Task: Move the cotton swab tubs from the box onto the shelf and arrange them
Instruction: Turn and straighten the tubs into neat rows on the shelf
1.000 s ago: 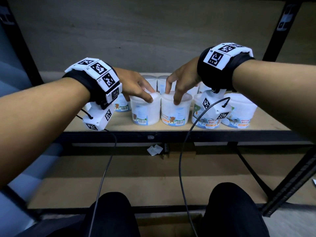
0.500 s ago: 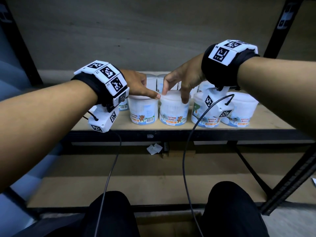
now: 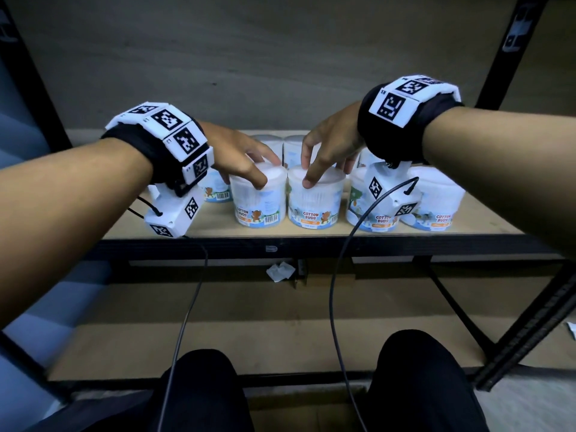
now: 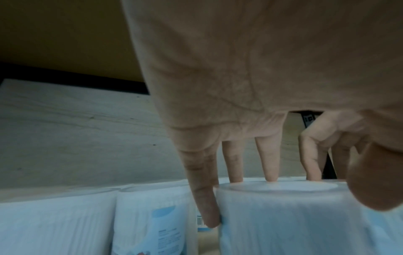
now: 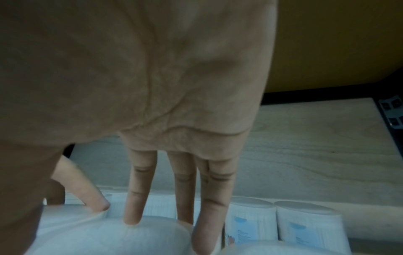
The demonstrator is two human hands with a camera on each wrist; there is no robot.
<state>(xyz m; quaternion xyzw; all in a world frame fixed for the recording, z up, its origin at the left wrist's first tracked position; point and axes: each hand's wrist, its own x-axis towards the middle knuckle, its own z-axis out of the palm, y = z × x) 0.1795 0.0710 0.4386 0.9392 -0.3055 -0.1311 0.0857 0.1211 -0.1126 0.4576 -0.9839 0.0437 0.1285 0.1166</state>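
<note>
Tubs (image 3: 258, 198) near shelf (image 3: 311, 233) front edge, seemingly touching each other

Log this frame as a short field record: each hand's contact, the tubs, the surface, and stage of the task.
left hand: fingers curled over the lid of the left centre tub, grip from above
right hand: fingertips on the lid of the right centre tub, thumb at its front edge
front row: two more tubs to the right, upright
back row: further tubs, partly hidden
surface: shelf board
stage: arranging tubs on the shelf
</note>
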